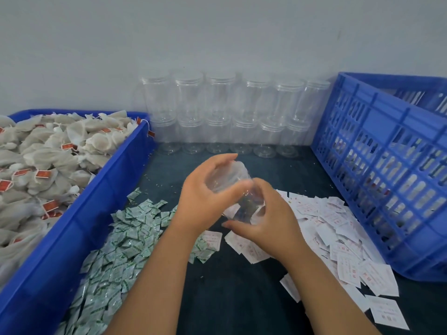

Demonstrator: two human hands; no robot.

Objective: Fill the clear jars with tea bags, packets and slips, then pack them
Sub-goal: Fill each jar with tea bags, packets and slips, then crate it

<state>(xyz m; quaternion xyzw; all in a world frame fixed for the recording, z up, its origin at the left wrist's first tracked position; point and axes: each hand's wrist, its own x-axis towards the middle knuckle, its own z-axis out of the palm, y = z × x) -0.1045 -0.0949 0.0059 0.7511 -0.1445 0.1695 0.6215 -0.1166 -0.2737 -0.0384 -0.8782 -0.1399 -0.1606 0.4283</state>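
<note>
A clear jar (233,183) is held above the middle of the desk (229,291), tilted, with one end pointing away from the person and the other toward them. The left hand (203,204) grips the far end, its fingers (225,158) curled over the top and side of the jar. The right hand (268,223) grips the near end, its fingers (260,189) wrapped closely round it. The two hands almost touch across the jar. The jar is blurred, so I cannot tell what it contains.

Under the left forearm, a heap of green-and-white packets (121,250) spreads over the dark desk. Under and beside the right hand lies a scatter of white slips (338,228) with red print. To the left, a blue tub (101,201) is piled with tea bags (48,165) that carry red tags. To the right stands a slotted blue crate (377,151). Behind the hands, empty jars (229,112) are stacked in two tiers against the pale wall (217,32).
</note>
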